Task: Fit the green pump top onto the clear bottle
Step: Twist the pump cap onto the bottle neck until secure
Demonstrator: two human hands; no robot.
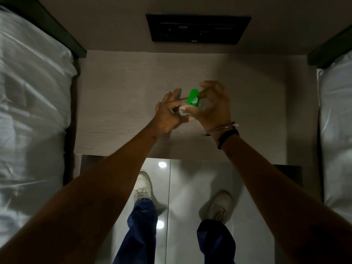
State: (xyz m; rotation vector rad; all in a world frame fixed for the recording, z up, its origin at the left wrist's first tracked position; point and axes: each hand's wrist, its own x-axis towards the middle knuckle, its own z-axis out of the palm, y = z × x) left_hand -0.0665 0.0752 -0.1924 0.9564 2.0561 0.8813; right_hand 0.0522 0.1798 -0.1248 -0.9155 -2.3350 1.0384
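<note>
The right hand (211, 109) grips the light, slippery clear bottle (192, 110) by its body; the left hand (168, 113), fingers spread, steadies beside the rigid green pump top (192, 98).

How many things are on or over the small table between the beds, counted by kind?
Green pump top: 1
Clear bottle: 1
Hands: 2, the left hand and the right hand
Total: 4

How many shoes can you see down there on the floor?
2. One white shoe is on the shiny floor beside the left forearm; the other white shoe is further right, near the right forearm. Trouser legs hide part of each.
</note>
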